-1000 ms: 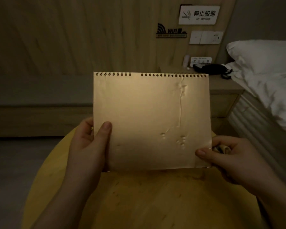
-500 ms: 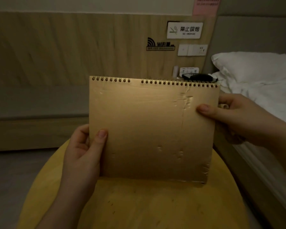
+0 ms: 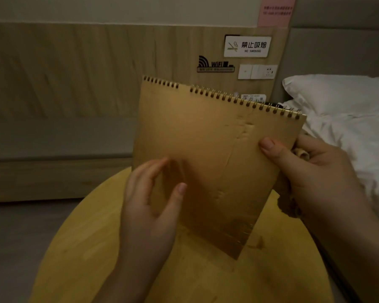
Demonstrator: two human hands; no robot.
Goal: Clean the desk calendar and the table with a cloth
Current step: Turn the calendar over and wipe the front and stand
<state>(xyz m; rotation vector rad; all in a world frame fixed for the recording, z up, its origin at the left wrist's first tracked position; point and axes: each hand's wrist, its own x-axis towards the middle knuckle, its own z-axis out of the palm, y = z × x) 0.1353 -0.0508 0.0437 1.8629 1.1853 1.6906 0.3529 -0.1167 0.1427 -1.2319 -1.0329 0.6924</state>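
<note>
Kraft-brown card, creased and dented, forms the desk calendar [image 3: 217, 162], wire-bound along its top and tilted at frame centre above the round yellow wooden table [image 3: 92, 248]. The right hand [image 3: 311, 171] pinches its right edge, thumb in front, with a nubbly cloth [image 3: 290, 206] bunched beneath. The left hand [image 3: 149, 206], fingers loosely spread, touches the lower left face.

Dim room, wood-panelled wall [image 3: 74, 68], white bed [image 3: 348, 119]

Hidden and cut-off parts

I'm seeing the desk calendar [image 3: 208, 154] covering the right hand [image 3: 315, 171]'s fingers and most of the cloth [image 3: 290, 206]; the table [image 3: 101, 248] is running off at 6 o'clock.
</note>
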